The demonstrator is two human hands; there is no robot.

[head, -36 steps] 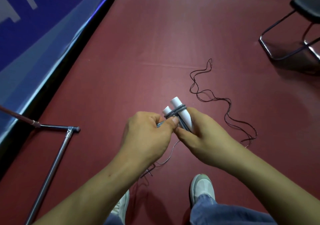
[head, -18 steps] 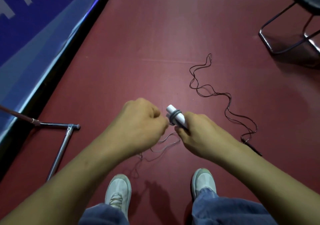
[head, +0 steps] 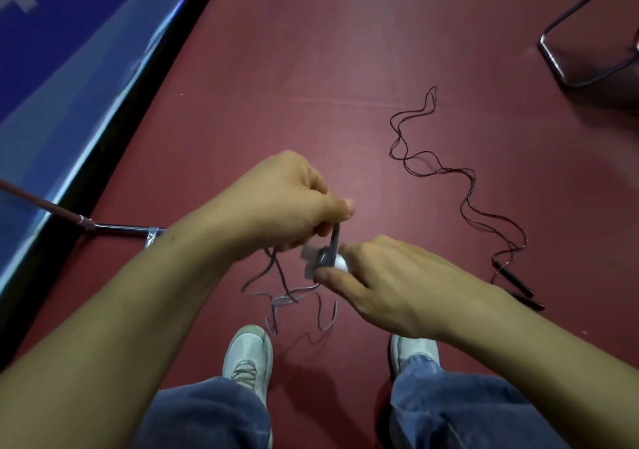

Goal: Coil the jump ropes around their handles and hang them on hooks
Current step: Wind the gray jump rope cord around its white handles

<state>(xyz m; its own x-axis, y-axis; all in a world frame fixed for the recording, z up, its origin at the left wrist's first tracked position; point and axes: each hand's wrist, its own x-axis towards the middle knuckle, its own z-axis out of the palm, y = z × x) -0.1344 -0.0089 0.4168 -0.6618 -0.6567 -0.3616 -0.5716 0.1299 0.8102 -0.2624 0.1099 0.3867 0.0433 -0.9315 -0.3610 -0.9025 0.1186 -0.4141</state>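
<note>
My right hand (head: 394,286) grips a pair of white jump rope handles (head: 340,262) with grey cord wound round them. My left hand (head: 287,203) pinches the grey cord (head: 335,237) just above the handles and holds it taut. The loose rest of the grey cord (head: 287,296) hangs in loops below my hands, above the floor. A second jump rope with a thin dark cord (head: 435,168) lies uncoiled on the red floor to the right, its black handles (head: 515,282) beside my right wrist.
A metal rack base tube (head: 117,229) lies on the floor at the left, in front of a blue padded wall (head: 52,51). A black chair frame (head: 587,51) stands at the upper right. My two shoes (head: 249,355) stand on the red floor below.
My left hand has lifted up and away, pulling the grey cord over the handles. My right hand has tipped the handles lower, and the loose cord hangs lower.
</note>
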